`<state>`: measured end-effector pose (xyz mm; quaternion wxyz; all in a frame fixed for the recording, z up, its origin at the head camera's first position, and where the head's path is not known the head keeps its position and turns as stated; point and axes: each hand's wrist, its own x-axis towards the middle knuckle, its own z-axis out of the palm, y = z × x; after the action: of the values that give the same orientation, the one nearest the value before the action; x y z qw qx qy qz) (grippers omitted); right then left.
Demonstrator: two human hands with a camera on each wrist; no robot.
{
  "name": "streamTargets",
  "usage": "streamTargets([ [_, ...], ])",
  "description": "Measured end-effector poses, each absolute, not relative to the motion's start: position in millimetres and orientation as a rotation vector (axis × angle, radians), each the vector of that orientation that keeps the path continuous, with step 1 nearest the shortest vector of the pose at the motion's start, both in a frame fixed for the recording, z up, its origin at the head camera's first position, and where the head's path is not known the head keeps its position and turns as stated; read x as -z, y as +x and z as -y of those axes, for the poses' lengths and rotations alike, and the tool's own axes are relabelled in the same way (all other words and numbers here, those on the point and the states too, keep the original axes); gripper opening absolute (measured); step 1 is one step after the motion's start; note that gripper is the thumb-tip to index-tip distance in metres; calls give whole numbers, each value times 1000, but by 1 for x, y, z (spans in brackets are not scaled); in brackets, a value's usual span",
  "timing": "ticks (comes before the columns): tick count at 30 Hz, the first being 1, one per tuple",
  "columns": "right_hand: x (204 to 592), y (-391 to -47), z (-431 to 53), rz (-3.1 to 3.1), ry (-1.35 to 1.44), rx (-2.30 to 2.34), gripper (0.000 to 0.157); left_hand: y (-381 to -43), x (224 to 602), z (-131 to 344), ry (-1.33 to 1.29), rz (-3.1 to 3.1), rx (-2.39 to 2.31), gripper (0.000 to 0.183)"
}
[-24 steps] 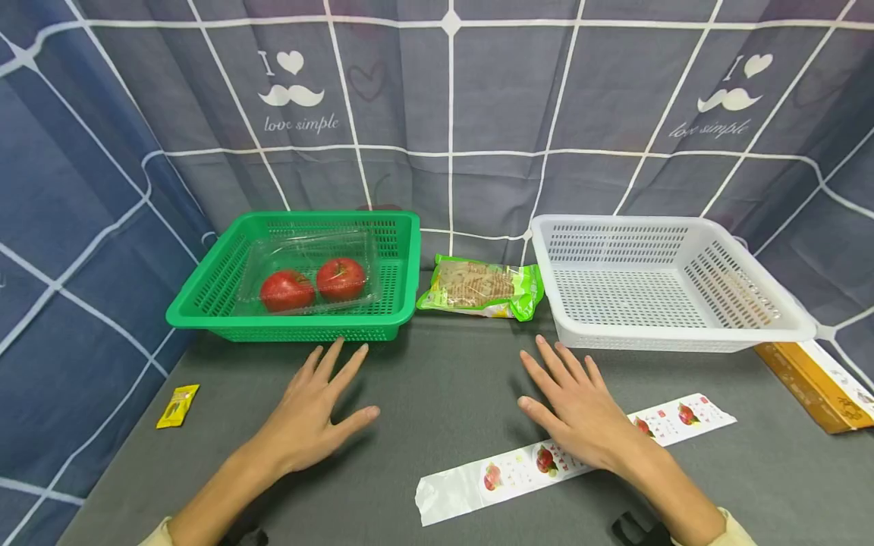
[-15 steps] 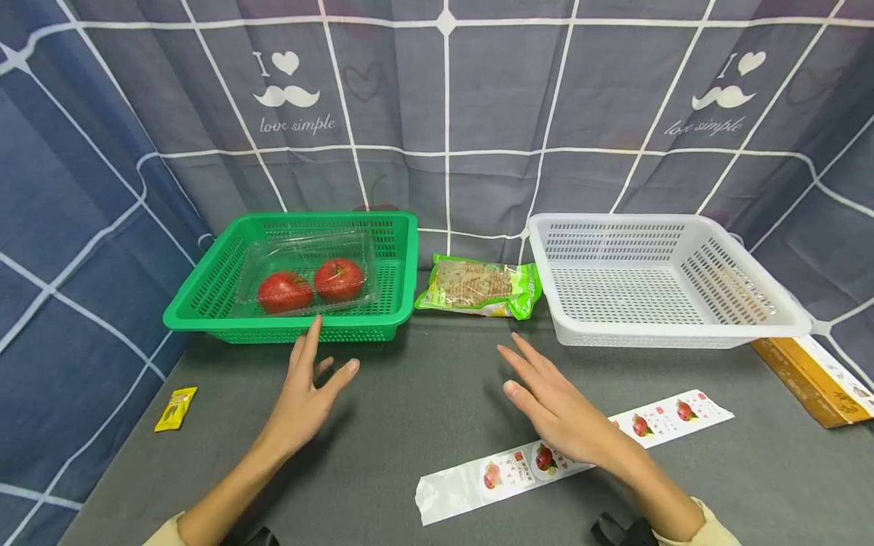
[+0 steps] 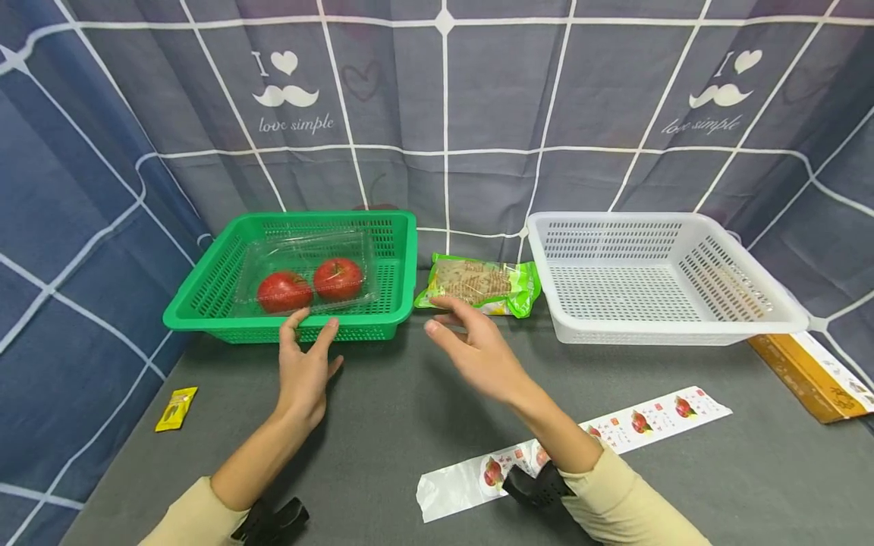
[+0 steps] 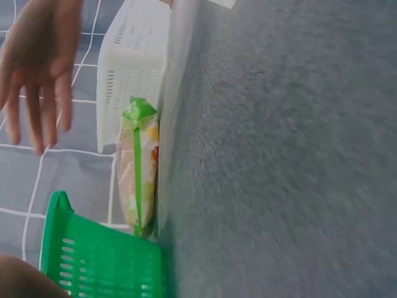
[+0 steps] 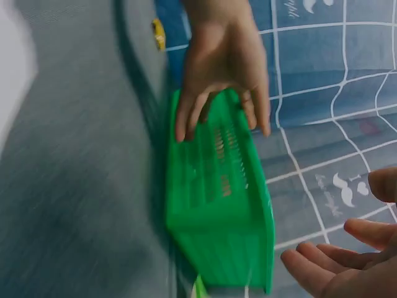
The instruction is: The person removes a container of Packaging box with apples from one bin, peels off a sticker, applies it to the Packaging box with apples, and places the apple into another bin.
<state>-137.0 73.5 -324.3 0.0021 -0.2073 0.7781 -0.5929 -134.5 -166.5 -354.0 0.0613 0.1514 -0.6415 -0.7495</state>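
Your left hand (image 3: 303,379) is at the front wall of the green basket (image 3: 235,324), near the middle of that side. Its fingers are loosely extended and reach the rim, some over the inner side and some along the outside, as the right wrist view shows. It looks as if they touch the plastic, though blur there leaves the contact uncertain; you are not clenching anything with it.

Your right hand (image 3: 481,356) grasps nothing. You have it raised above the desk (image 3: 382,447), fingers slack and slightly bent, apart from the basket's right end; from the head view its fingertips overlap the front edge of the green-and-clear food packet (image 3: 478,277).

The green basket stands on the desk to your left, against the curtain (image 3: 492,182). Inside it you have two red apples (image 3: 312,287) side by side, with a clear plastic container (image 3: 300,254) about them. The packet lies between this basket and the white basket (image 3: 669,328) on your right.

Your right forearm crosses above a strip of fruit-printed labels (image 3: 638,422). A small yellow sachet (image 3: 175,409) lies at your far left, and a brown-and-white box (image 3: 806,379) sits beside the white basket's right front corner.
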Motion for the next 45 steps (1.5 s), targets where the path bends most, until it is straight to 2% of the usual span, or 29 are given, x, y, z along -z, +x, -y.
streamTargets([
  [5,312,-154,-39,-2333,-620,1935,39,-144,357,160,539,1737,2186,37],
  [9,308,-172,-11,-2296,-527,1938,39,-146,359,158,560,1699,2157,31],
  [18,310,-214,41,-2280,-263,1915,45,-144,362,155,540,1768,2125,49],
  [22,310,-229,51,-2276,-169,1870,53,-145,362,157,540,1783,2103,50],
  [29,314,-244,52,-2134,-174,1795,69,-144,362,158,554,1787,2077,49],
  [45,321,-251,66,-2147,-6,1818,63,-144,367,160,536,1806,2036,52],
])
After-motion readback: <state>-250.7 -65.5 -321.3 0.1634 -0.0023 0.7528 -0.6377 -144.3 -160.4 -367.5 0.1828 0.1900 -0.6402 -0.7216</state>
